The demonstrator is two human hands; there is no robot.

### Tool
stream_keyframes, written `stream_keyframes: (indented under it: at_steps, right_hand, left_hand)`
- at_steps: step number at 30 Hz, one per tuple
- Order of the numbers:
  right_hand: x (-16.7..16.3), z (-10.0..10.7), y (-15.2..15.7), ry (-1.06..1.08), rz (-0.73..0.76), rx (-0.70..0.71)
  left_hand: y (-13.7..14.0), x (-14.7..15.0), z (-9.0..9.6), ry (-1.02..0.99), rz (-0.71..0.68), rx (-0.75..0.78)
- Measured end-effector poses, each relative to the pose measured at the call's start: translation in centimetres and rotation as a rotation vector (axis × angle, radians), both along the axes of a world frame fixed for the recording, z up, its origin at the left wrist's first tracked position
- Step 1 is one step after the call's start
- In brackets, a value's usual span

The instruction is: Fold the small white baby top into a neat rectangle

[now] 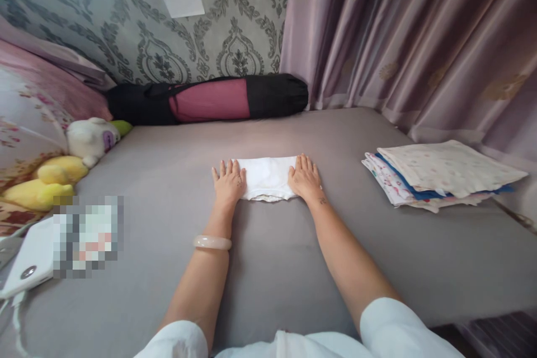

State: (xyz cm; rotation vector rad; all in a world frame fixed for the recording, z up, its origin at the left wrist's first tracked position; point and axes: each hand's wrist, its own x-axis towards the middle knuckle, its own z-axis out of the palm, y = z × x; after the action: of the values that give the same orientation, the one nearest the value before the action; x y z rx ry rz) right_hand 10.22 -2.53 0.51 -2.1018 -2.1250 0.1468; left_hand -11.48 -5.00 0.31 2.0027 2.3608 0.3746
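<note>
A folded white cloth [268, 176] lies flat on the grey bed sheet [268, 279], its near edge slightly wavy. At its left end my left hand [229, 180] rests palm down, fingers spread and pointing away from me. My right hand [304, 176] lies flat on the right end of the same cloth, fingers also apart. Neither hand grips it; both press from above. What kind of garment or cloth it is cannot be told. A pale bangle [212, 242] sits on my left forearm.
On the right lies a stack of folded fabrics [448, 170]. A long black and maroon bag [210, 99] spans the back by the wall. To the left are plush toys [92, 139], a white power bank [36, 254] with a cable, and a blurred-out item [95, 235]. Curtains [356, 33] hang behind.
</note>
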Motion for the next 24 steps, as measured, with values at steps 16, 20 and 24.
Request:
stream_keyframes:
  at_steps: [16,20,24]
  right_hand:
    - [1.8,-0.2,0.6,0.032,-0.119,-0.052]
    - [1.4,0.5,0.4,0.028,-0.057,0.065]
    - [0.2,0.9,0.2,0.034,0.113,0.198]
  left_hand:
    - [0.3,-2.0,-0.2,-0.158,0.062,-0.067]
    - [1.0,-2.4,-0.1,-0.463,0.100,0.176]
    - [2.1,-3.7,0.2,-1.194,0.214,0.642]
